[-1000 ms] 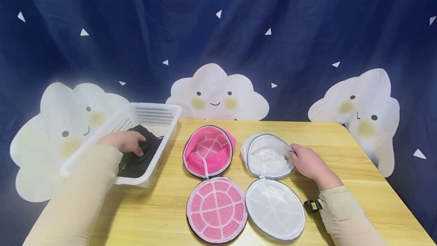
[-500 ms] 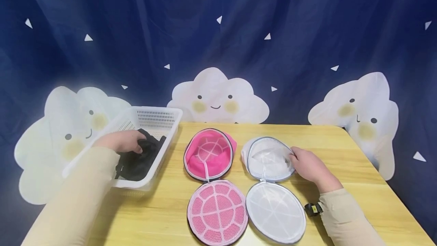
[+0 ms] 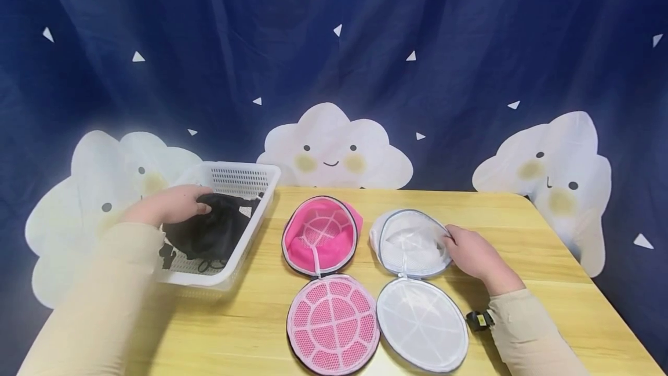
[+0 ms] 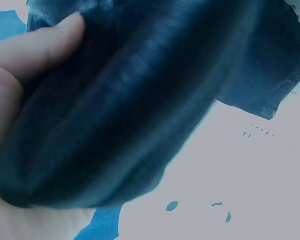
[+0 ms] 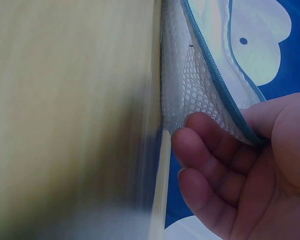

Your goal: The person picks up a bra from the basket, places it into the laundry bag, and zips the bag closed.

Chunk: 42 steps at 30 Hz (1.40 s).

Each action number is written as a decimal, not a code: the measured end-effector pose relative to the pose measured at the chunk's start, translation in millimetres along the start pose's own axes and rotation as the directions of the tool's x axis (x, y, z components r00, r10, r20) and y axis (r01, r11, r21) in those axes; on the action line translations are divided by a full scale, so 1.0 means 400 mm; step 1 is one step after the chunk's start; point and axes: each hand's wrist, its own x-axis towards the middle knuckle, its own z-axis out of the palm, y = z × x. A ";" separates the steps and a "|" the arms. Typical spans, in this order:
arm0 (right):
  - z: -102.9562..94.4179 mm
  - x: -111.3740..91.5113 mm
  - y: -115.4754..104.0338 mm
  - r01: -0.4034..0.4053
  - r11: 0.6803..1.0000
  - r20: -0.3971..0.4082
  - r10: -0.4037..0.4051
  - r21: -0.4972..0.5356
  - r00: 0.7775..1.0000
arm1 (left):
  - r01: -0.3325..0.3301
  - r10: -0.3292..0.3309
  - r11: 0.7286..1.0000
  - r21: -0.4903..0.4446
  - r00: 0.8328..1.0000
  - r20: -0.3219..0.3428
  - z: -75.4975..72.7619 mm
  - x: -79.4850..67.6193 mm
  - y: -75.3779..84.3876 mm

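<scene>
My left hand grips a black bra over the white plastic basket, thumb on the near face of the fabric. Up close in the left wrist view, its folded dark padding fills the palm, and a flat band extends to the right. Thin black straps hang by the basket floor. My right hand pinches the zippered rim of an unzipped white mesh laundry bag; the right wrist view shows the blue-grey zipper edge between thumb and fingers. Its round lid lies folded toward me.
Left of the white bag, a pink mesh laundry bag stands unzipped, its round lid flat in front. Everything rests on a wooden table. Behind hangs a dark blue curtain with cloud prints. A black strap device sits on the right wrist.
My left hand has shifted left and slightly up, drawing the black bra with it; the fabric is spread wider and basket floor shows below. The right hand keeps its hold on the white bag.
</scene>
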 end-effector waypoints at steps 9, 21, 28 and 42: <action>0.003 -0.001 0.003 0.000 1.000 -0.001 0.000 -0.001 1.000 | 0.055 -0.048 0.998 0.043 0.988 -0.144 -0.018 0.013 0.002; 0.000 0.001 0.000 -0.001 1.000 0.001 0.001 -0.009 1.000 | 0.051 -0.040 0.998 0.039 0.969 -0.244 -0.066 0.017 0.052; 0.000 0.000 -0.003 -0.006 1.000 0.011 0.006 -0.006 1.000 | 0.047 -0.040 0.999 0.015 0.951 -0.307 -0.080 0.022 0.087; 0.001 -0.002 -0.003 -0.001 1.000 0.004 0.001 -0.018 1.000 | 0.067 -0.132 0.983 -0.171 0.905 -0.404 -0.121 0.039 0.194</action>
